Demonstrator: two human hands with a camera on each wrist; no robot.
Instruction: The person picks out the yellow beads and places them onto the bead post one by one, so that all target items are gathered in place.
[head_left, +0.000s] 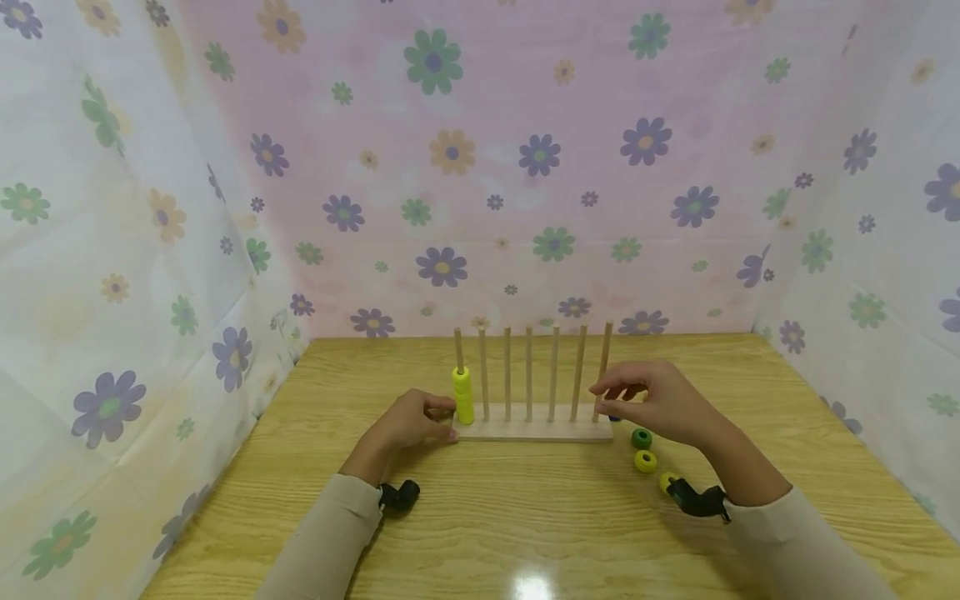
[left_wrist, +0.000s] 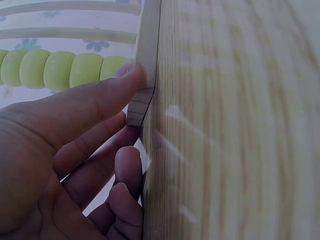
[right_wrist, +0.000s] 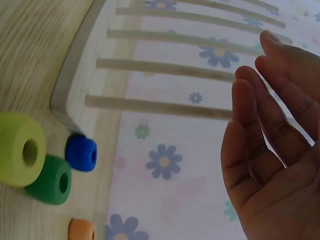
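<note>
A wooden peg stand (head_left: 536, 428) with several upright pegs stands on the table. Yellow beads (head_left: 463, 402) are stacked on its leftmost peg. My left hand (head_left: 408, 422) grips the left end of the base, its thumb (left_wrist: 107, 90) on one side and fingers on the other. Beside the rightmost peg (head_left: 606, 358) hovers my right hand (head_left: 663, 404), fingers loosely bent. Nothing shows between those fingers in the right wrist view. Off the stand's right end lie a green bead (head_left: 641, 446), a yellow bead (head_left: 645, 469) and a blue bead (right_wrist: 76, 154).
Another yellow bead (head_left: 666, 482) is partly covered by the black camera (head_left: 697, 500) on my right wrist. An orange bead (right_wrist: 79, 230) appears at the right wrist view's lower edge. Flowered cloth (head_left: 495, 167) surrounds the wooden table (head_left: 465, 533) at the back and sides.
</note>
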